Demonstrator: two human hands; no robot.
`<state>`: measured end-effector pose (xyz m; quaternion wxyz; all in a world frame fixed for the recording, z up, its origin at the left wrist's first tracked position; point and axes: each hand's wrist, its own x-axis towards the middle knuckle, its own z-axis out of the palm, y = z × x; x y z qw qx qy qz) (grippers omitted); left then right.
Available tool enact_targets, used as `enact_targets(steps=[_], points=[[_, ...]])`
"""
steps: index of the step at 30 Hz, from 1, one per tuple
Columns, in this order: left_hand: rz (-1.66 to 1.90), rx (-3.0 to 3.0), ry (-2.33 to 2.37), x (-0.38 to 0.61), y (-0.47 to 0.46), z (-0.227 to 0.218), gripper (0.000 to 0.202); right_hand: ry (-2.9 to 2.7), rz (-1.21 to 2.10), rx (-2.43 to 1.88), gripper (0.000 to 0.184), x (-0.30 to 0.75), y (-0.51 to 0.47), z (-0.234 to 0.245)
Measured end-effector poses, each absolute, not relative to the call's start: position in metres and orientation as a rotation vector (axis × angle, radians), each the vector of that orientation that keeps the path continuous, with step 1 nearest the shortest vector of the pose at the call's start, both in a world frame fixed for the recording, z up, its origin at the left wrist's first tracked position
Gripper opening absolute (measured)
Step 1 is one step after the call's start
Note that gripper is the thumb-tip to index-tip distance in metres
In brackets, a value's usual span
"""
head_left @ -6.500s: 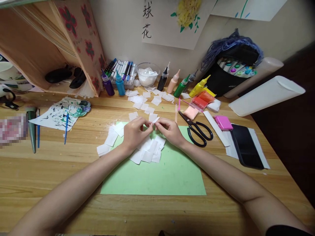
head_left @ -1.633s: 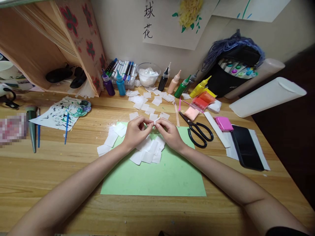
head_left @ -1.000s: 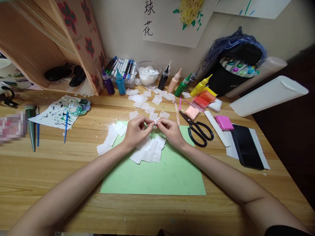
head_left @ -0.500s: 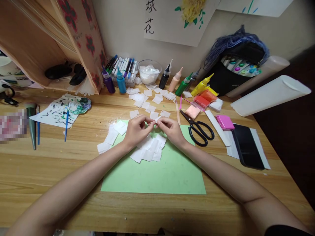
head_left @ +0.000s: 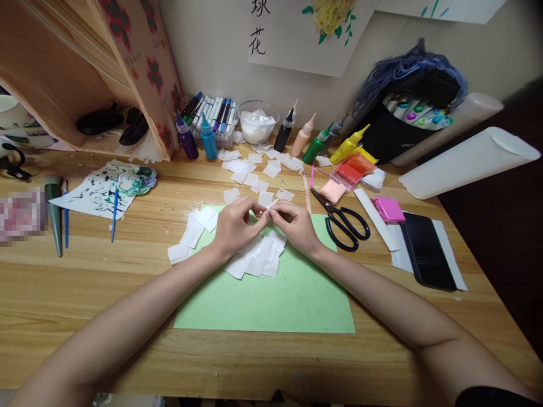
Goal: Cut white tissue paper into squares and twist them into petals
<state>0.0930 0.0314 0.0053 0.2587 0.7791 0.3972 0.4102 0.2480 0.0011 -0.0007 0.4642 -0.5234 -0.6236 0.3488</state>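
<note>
Between the fingertips of both hands is a small piece of white paper (head_left: 272, 204), folded or creased and mostly covered by the fingers. My left hand (head_left: 238, 226) pinches it from the left, and my right hand (head_left: 296, 227) from the right, their tips nearly touching. Both are above the far part of a green paper sheet (head_left: 263, 305). Overlapping white paper squares (head_left: 255, 265) lie on that sheet below the hands. More white squares (head_left: 192, 234) rest at its upper left corner, partly on the table.
Loose white squares (head_left: 240, 169) are scattered beyond the hands. Black-handled scissors (head_left: 341, 219) lie to the right, near a pink clay block (head_left: 388, 210) and a black phone (head_left: 428, 251). Paint bottles (head_left: 283, 133) and a glass bowl (head_left: 257, 127) stand along the wall. A paintbrush (head_left: 115, 215) lies left.
The fingertips have shifted slightly around the paper piece, and a bit more of its pointed edge shows above them. The view has tilted a little; the things on the table have stayed put.
</note>
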Motion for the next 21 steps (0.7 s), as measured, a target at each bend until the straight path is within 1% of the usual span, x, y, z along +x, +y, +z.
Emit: enact_targets(steps=[5,14,21], points=[[1.105,2.142,1.137,0.0937,0.0299,0.0052,0.007,-1.597,0.744,-1.304,0.016,0.2467,-0.0009,-0.0001],[1.133,2.114,1.123,0.0942,0.0313,0.005,0.003,-1.623,0.67,-1.339,0.016,0.2458,-0.0018,0.0012],[1.062,2.125,1.112,0.0929,0.032,0.0055,0.006,-1.66,0.636,-1.339,0.016,0.2456,-0.0029,0.0014]])
